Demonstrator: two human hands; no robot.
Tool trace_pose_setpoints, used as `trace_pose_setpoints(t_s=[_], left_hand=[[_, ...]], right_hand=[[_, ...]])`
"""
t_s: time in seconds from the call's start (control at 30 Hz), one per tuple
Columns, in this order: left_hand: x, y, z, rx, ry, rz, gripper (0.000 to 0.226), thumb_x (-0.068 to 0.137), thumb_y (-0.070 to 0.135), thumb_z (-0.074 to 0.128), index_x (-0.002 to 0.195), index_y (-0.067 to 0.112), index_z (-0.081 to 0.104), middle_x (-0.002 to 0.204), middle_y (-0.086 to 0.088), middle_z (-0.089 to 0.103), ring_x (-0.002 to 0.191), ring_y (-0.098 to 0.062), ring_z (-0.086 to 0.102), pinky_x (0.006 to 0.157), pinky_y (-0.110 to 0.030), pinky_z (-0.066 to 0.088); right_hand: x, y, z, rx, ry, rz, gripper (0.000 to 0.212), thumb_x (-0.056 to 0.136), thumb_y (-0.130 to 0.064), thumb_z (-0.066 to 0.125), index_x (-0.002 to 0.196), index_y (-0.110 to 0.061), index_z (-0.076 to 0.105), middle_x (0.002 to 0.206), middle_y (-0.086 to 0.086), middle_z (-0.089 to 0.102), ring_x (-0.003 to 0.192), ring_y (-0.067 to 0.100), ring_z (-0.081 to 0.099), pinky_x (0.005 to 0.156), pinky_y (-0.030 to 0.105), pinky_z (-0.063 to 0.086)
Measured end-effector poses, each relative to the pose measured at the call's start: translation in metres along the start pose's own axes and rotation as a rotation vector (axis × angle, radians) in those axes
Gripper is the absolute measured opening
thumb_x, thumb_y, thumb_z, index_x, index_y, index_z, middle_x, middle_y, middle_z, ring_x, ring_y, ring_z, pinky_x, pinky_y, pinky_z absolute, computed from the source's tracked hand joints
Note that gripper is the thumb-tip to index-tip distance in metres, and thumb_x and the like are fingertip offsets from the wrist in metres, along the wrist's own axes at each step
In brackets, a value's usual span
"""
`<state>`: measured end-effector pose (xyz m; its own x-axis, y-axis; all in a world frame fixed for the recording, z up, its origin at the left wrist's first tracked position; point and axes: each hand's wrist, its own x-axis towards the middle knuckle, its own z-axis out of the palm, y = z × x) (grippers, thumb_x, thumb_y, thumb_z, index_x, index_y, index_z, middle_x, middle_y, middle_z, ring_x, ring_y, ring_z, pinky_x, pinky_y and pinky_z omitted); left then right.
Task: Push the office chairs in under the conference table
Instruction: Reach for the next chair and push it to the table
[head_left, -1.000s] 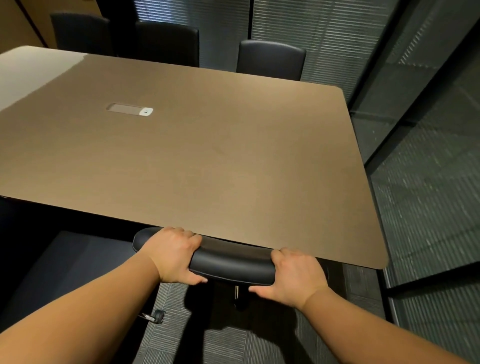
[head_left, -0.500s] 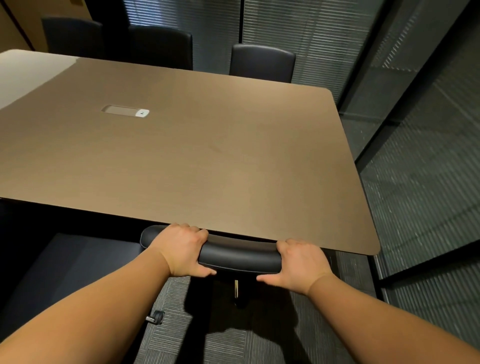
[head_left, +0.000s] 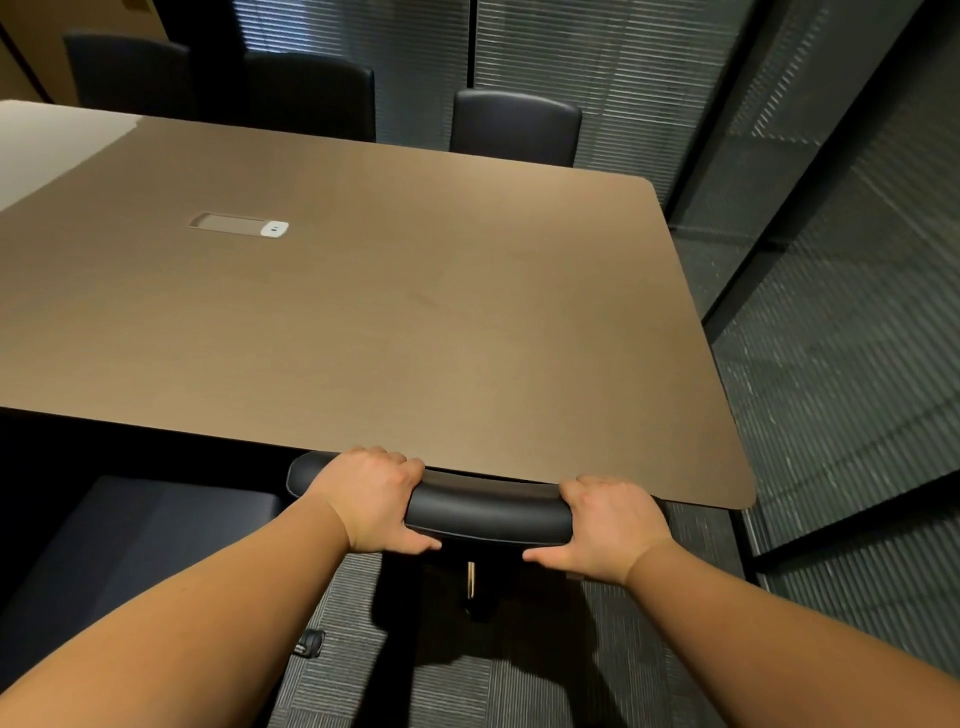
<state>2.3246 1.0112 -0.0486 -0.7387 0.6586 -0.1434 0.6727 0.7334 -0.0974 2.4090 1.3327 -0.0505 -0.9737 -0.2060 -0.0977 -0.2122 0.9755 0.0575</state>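
Note:
A black office chair (head_left: 488, 506) stands at the near edge of the brown conference table (head_left: 415, 322), its padded back top right against the table's rim and its seat hidden beneath. My left hand (head_left: 371, 499) grips the left end of the chair's back top, fingers curled over it and thumb underneath. My right hand (head_left: 605, 527) grips the right end the same way. The chair's stem and a caster (head_left: 310, 640) show below on the carpet.
Three dark chairs (head_left: 514, 127) stand along the table's far side. A cable hatch with a white socket (head_left: 274, 228) is set in the tabletop. A dark seat (head_left: 130, 551) sits low at the left. Glass partitions (head_left: 831, 260) close the right side past a strip of carpet.
The chair's back has moved forward to the table's edge with both hands on it, and the view has shifted a little toward the table.

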Motion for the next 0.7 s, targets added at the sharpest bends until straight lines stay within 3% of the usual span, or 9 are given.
trace_pose_setpoints(t_s=[0.2, 0.43, 0.53, 0.6, 0.7], left_hand=[[0.002, -0.002, -0.001, 0.003, -0.003, 0.001, 0.086, 0.063, 0.1, 0.036, 0.103, 0.026, 0.052, 0.096, 0.004, 0.063, 0.088, -0.022, 0.061, 0.071, -0.037, 0.038], [0.001, 0.002, -0.016, -0.044, -0.138, -0.048, 0.102, 0.053, 0.106, 0.039, 0.116, 0.026, 0.049, 0.106, 0.002, 0.061, 0.1, -0.024, 0.059, 0.087, -0.041, 0.046], [-0.005, 0.005, -0.021, -0.144, -0.158, -0.121, 0.124, 0.051, 0.108, 0.036, 0.144, 0.025, 0.042, 0.134, -0.002, 0.057, 0.125, -0.027, 0.052, 0.106, -0.042, 0.04], [-0.012, 0.007, -0.027, -0.231, -0.127, -0.208, 0.134, 0.054, 0.108, 0.033, 0.158, 0.024, 0.028, 0.153, -0.004, 0.046, 0.142, -0.028, 0.04, 0.117, -0.043, 0.033], [-0.024, 0.007, -0.044, -0.299, -0.052, -0.338, 0.133, 0.058, 0.107, 0.031, 0.162, 0.026, 0.018, 0.165, -0.006, 0.032, 0.152, -0.027, 0.027, 0.122, -0.045, 0.028]], right_hand=[[0.004, 0.001, -0.001, 0.001, -0.02, 0.0, 0.094, 0.06, -0.107, 0.029, 0.104, -0.03, 0.059, 0.096, -0.004, 0.062, 0.088, 0.022, 0.061, 0.069, 0.036, 0.043], [0.005, 0.001, -0.009, 0.053, -0.115, -0.016, 0.105, 0.054, -0.112, 0.022, 0.114, -0.032, 0.054, 0.105, -0.005, 0.06, 0.095, 0.022, 0.061, 0.071, 0.035, 0.04], [0.009, 0.004, -0.018, 0.214, -0.236, 0.008, 0.12, 0.051, -0.113, 0.022, 0.137, -0.034, 0.049, 0.128, -0.003, 0.06, 0.114, 0.024, 0.06, 0.09, 0.039, 0.049], [0.014, 0.005, -0.026, 0.349, -0.269, 0.031, 0.119, 0.06, -0.108, 0.033, 0.152, -0.033, 0.038, 0.147, 0.001, 0.053, 0.132, 0.026, 0.052, 0.106, 0.039, 0.043], [0.029, 0.007, -0.04, 0.442, -0.213, 0.012, 0.108, 0.074, -0.095, 0.044, 0.16, -0.032, 0.027, 0.158, 0.004, 0.043, 0.143, 0.027, 0.042, 0.115, 0.038, 0.035]])
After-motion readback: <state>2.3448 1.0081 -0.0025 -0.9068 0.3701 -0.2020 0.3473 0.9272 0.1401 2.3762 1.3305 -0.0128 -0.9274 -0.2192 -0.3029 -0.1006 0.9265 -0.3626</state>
